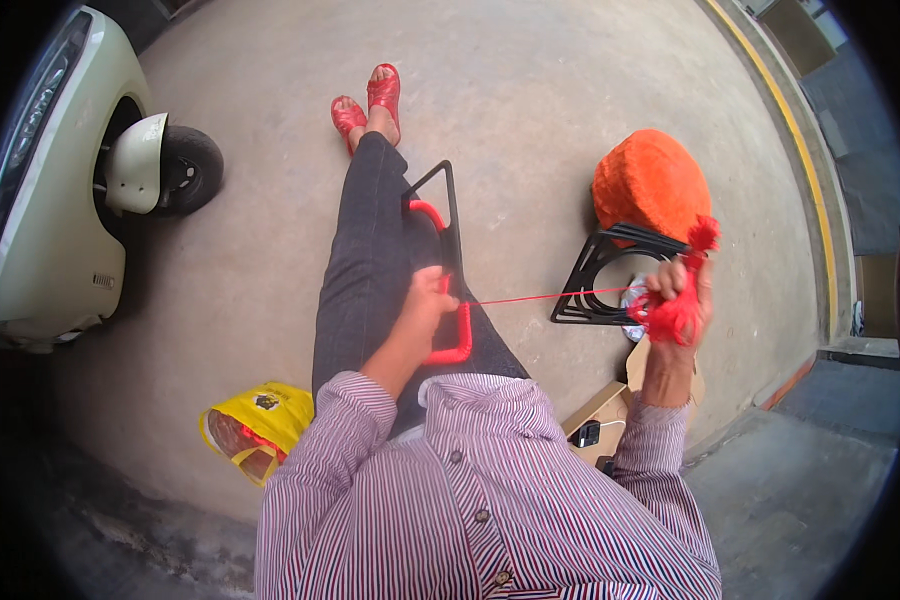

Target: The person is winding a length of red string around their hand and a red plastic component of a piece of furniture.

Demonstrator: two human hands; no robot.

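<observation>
A black metal frame (452,215) with a curved section wrapped in red cord (462,345) rests on my lap. My left hand (428,302) is closed on the wrapped curve, thumb and fingers pinching it. From there a thin red strand (540,297) runs taut across to the right. My right hand (698,290), raised on the right, is closed around a loose bundle of red yarn (670,318), whose frayed tuft sticks out above the fingers.
Several similar black frames (570,300) lean by an orange fluffy stool (650,185) on the right. Near my right elbow sits a cardboard box (602,410) with a black device (587,433). A yellow bag (288,405) lies at left, below a pale vehicle (60,230).
</observation>
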